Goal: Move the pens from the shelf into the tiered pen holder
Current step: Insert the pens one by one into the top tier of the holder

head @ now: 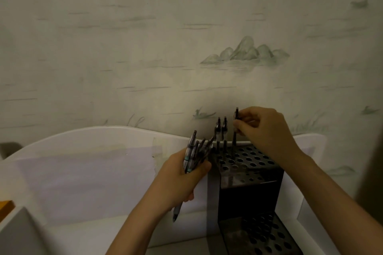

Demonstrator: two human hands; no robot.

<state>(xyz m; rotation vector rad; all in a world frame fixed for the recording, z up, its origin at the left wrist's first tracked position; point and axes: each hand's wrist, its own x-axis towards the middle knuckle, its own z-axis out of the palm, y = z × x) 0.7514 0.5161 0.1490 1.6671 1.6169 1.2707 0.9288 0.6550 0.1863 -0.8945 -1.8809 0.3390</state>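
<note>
A black tiered pen holder (251, 174) with rows of round holes stands on the white shelf against the wall. Two pens (221, 128) stand upright in holes at the back left of its top tier. My right hand (267, 130) pinches a dark pen (235, 130) held upright, its tip down at a hole in the top tier's back row. My left hand (180, 178) grips a bundle of several pens (195, 153) just left of the holder, their clicker ends fanned upward and one tip poking out below my palm.
The white shelf's curved back panel (93, 143) runs behind my hands, with a taped pale sheet (83, 182) on it. The holder's lower tier (263, 236) juts toward me at the bottom. An orange object (6, 207) sits at the far left edge. Patterned wallpaper fills the background.
</note>
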